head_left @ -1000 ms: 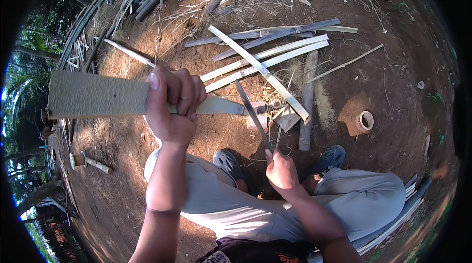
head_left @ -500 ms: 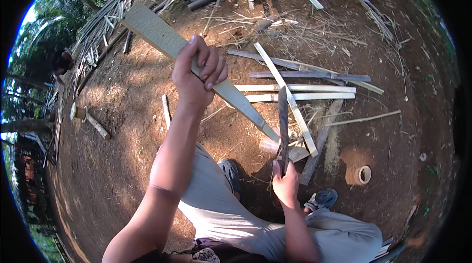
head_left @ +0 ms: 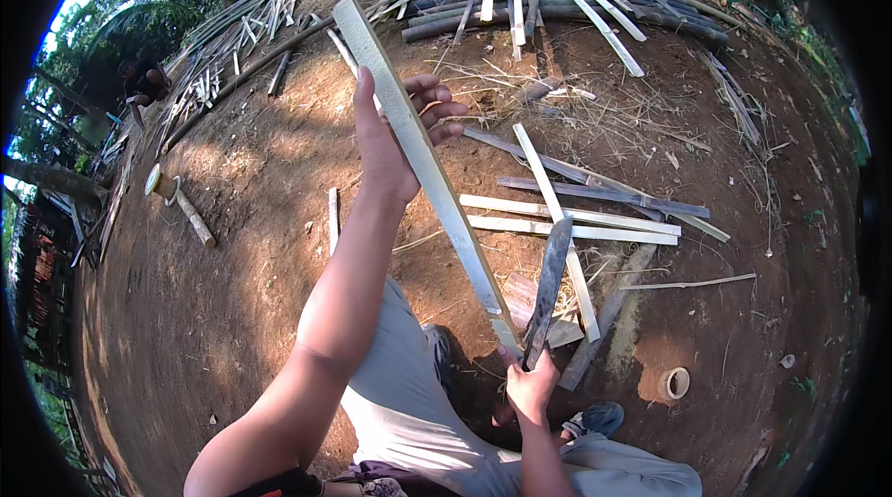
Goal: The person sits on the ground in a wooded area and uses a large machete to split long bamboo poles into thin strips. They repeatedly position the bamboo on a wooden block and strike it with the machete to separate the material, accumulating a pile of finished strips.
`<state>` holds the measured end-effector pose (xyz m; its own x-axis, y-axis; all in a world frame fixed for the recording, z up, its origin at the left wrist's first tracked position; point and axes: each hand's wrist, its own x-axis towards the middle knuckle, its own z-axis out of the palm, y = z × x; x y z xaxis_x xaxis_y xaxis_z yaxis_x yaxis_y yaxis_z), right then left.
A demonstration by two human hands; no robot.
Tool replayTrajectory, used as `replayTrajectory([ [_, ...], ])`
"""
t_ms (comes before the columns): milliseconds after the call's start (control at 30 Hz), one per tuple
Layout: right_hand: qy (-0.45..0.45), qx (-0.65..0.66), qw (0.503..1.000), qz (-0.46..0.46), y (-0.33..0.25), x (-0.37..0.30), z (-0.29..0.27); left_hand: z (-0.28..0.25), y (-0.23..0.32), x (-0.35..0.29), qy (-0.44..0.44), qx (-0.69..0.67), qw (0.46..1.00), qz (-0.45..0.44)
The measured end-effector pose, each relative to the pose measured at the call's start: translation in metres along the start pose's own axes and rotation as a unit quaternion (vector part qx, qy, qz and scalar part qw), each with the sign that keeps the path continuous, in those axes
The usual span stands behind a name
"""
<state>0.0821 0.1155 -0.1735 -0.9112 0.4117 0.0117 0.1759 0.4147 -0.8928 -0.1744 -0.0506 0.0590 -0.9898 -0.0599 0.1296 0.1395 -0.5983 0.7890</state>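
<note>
Fingers (head_left: 444,113) of the left hand (head_left: 384,163) stand apart from the thumb, a pale bamboo strip (head_left: 446,209) lying between them. Its lower end comes down just beside the right hand (head_left: 532,388), whose fingers are clamped on a dark knife (head_left: 550,279). Beyond these lie crossed slats (head_left: 604,218); to their right, a bamboo ring (head_left: 663,386); well past the left fingers, a bamboo pile (head_left: 567,16).
</note>
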Motion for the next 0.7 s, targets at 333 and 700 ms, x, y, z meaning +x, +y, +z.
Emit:
replayTrajectory([
  [333,0.115,0.054,0.990,0.057,-0.002,0.007,-0.012,0.016,-0.073,-0.033,0.089,0.112,0.984,-0.107],
  [700,0.000,0.109,0.994,-0.008,-0.003,0.000,-0.013,-0.008,-0.030,-0.002,-0.259,-0.218,0.925,-0.173],
])
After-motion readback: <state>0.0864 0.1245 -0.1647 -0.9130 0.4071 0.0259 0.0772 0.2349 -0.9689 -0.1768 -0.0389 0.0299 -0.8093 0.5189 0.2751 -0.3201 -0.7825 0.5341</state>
